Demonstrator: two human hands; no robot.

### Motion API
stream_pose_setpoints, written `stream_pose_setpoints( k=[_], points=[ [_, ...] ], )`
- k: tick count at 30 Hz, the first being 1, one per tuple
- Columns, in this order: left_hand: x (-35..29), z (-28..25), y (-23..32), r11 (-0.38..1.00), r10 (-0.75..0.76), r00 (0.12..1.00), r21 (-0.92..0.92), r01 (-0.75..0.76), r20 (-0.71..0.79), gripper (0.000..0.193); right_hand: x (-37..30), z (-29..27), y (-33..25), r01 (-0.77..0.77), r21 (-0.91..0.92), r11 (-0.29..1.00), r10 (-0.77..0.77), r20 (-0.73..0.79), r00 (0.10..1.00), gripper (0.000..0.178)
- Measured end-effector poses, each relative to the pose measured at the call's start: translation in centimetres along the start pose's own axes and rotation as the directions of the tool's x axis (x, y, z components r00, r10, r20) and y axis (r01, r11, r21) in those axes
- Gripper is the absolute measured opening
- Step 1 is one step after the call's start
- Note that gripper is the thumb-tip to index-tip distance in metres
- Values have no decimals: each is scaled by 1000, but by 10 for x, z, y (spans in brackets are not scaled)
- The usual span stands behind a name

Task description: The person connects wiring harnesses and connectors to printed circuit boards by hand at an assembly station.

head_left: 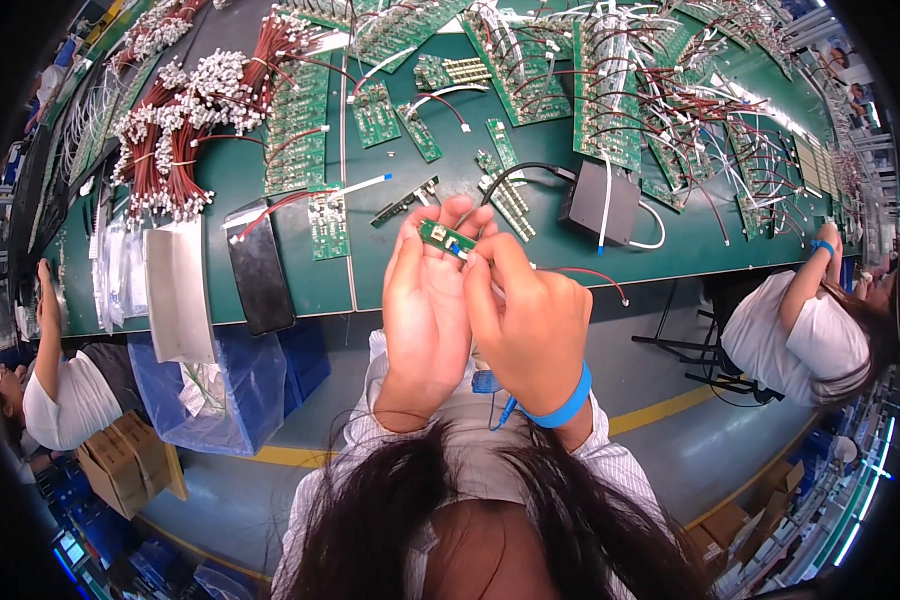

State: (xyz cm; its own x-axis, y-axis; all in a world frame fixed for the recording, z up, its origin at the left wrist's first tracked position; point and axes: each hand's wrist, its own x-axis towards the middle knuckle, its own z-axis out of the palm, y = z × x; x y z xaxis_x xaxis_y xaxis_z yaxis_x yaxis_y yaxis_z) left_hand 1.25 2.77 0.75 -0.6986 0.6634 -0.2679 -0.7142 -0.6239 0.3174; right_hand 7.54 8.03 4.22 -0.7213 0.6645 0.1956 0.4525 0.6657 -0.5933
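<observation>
My left hand [427, 310] is turned palm up, gripping a small green circuit board [435, 234] between thumb and fingers. On the board sit a pale connector and some metal parts. My right hand [532, 310], with a blue band at its wrist, pinches a white flat cable with a blue end [456, 248] against the board's near end. Whether the cable sits inside a connector is too small to tell. A red and black wire [595, 272] with a white plug sticks out beyond my right hand. Just past my fingers lie narrow board strips [507, 200].
A black box [598, 203] with a black cable stands right of my hands. Bundled red wires [160, 150], a black tray [260, 265] and a metal chute [178, 290] are at left. Panels of boards [606, 90] fill the far side. Co-workers sit at both sides.
</observation>
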Motion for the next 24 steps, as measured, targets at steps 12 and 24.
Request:
stream_pose_setpoints(
  k=[12, 24],
  points=[
    [0, 2, 0, 998, 42, 999, 52, -43, 16, 26, 1, 2, 2, 4, 24, 1000, -4, 10, 1000, 3],
    [-2, 6, 4, 1000, 9, 989, -17, -6, 150, 25, 1, 5, 7, 62, 172, 983, -52, -60, 997, 4]
  ],
)
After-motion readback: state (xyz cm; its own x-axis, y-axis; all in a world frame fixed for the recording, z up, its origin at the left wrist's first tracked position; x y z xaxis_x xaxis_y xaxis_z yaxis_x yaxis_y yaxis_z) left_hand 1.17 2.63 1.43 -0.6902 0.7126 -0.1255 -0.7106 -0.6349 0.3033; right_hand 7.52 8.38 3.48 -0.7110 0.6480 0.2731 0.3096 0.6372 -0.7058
